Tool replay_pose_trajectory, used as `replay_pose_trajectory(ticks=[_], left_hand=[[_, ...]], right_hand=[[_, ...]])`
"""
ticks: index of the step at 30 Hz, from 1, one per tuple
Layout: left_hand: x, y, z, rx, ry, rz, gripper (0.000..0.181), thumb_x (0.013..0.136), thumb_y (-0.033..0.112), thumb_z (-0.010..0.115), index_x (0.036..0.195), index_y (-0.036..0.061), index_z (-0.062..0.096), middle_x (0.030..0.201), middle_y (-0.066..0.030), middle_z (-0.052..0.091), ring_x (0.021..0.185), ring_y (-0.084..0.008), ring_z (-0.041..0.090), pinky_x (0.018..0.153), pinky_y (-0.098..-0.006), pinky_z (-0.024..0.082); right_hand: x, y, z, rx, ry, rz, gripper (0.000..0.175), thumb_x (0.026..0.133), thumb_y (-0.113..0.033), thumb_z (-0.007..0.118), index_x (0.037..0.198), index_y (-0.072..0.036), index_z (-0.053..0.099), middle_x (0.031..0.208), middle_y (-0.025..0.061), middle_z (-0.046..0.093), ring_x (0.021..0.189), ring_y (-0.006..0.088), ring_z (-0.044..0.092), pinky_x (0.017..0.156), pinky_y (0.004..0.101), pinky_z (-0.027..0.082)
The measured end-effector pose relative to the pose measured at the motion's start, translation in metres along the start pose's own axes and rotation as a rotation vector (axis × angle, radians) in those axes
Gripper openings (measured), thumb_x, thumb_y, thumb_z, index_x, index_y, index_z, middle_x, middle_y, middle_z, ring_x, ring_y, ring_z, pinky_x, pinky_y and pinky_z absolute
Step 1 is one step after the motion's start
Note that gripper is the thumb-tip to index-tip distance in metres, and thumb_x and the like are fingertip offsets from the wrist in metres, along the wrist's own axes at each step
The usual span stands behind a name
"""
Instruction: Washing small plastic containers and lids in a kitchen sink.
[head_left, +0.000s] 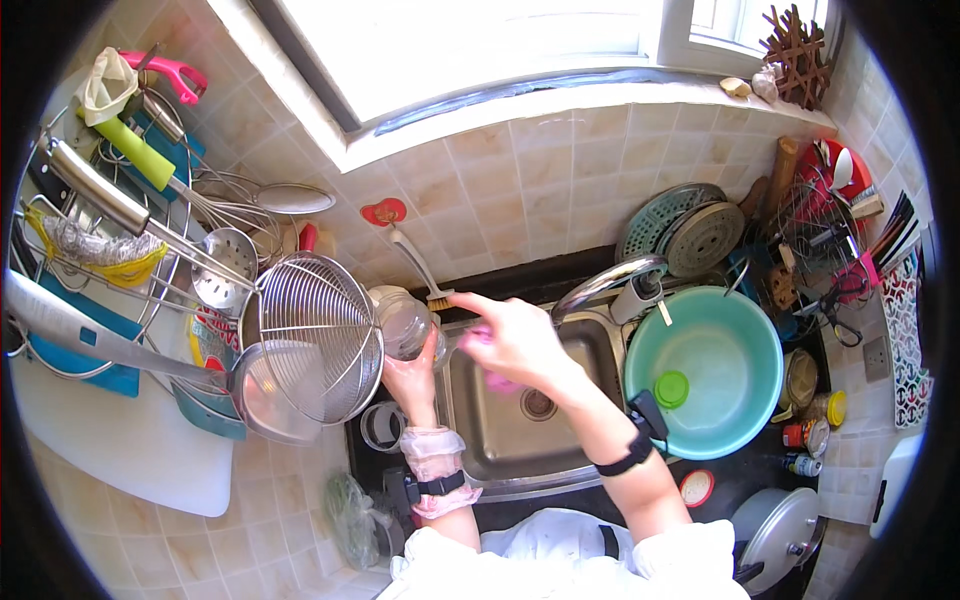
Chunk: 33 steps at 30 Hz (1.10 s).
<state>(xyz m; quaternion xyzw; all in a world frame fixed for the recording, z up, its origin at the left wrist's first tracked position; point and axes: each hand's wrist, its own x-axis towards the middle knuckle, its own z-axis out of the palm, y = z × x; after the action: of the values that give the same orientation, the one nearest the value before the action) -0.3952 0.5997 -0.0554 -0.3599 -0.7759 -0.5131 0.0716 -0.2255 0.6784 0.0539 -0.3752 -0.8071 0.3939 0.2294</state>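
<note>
At the left edge of the stainless steel sink (517, 457), my left hand (414, 377) is against a clear jar (407, 328), its fingers partly hidden by the jar and by a wire skimmer. Over the sink, my right hand (517, 337) holds a pink cloth (499, 381) against the palm, with the index finger stretched towards the bristles of a dish brush (420, 270). This brush hangs from a red wall hook (384, 211). Below the right hand shows the sink drain (538, 403).
A chrome faucet (607, 281) arches over the sink's back right. Right of it stands a green basin (705, 420) with a small green lid (671, 389). Wire strainers (315, 330) and ladles jut in from the left rack. A pressure cooker (776, 540) stands at lower right.
</note>
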Motion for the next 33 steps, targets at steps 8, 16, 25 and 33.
replay_pose_trajectory(ticks=[8, 16, 25, 33], left_hand=[[0.010, -0.007, -0.002, -0.157, -0.050, -0.055, 0.062, 0.065, 0.013, 0.082, 0.114, -0.0054, 0.050, 0.109, -0.0165, 0.058, 0.096, -0.0248, 0.055, 0.088, -0.0363, 0.043], [0.016, -0.018, -0.008, -0.041, -0.014, 0.096, 0.062, 0.067, 0.010, 0.079, 0.118, -0.0064, 0.049, 0.112, -0.0188, 0.057, 0.100, -0.0263, 0.053, 0.093, -0.0363, 0.040], [0.017, -0.016, -0.010, -0.051, -0.070, 0.028, 0.066, 0.066, 0.009, 0.080, 0.121, -0.0064, 0.047, 0.116, -0.0185, 0.055, 0.102, -0.0259, 0.052, 0.094, -0.0369, 0.039], [0.020, 0.003, -0.018, -0.053, -0.180, -0.154, 0.065, 0.066, 0.008, 0.080, 0.120, -0.0056, 0.048, 0.115, -0.0174, 0.056, 0.101, -0.0263, 0.054, 0.094, -0.0370, 0.040]], right_hand=[[0.083, -0.016, 0.046, -0.361, -0.075, -0.400, 0.068, 0.067, -0.007, 0.063, 0.131, -0.024, 0.049, 0.084, 0.0119, 0.062, 0.076, 0.0283, 0.064, 0.065, 0.0359, 0.052], [0.118, -0.028, 0.077, -0.521, -0.314, -0.378, 0.055, 0.072, -0.017, 0.060, 0.126, -0.028, 0.053, 0.085, 0.0111, 0.068, 0.082, 0.0256, 0.067, 0.068, 0.0377, 0.053], [0.120, -0.021, 0.072, -0.440, -0.273, -0.396, 0.069, 0.066, -0.007, 0.061, 0.130, -0.030, 0.050, 0.082, 0.0119, 0.067, 0.078, 0.0283, 0.066, 0.066, 0.0378, 0.052], [0.116, -0.033, 0.086, -0.577, -0.280, -0.339, 0.025, 0.082, -0.023, 0.054, 0.103, -0.025, 0.065, 0.089, 0.0042, 0.069, 0.087, 0.0207, 0.067, 0.070, 0.0349, 0.051]])
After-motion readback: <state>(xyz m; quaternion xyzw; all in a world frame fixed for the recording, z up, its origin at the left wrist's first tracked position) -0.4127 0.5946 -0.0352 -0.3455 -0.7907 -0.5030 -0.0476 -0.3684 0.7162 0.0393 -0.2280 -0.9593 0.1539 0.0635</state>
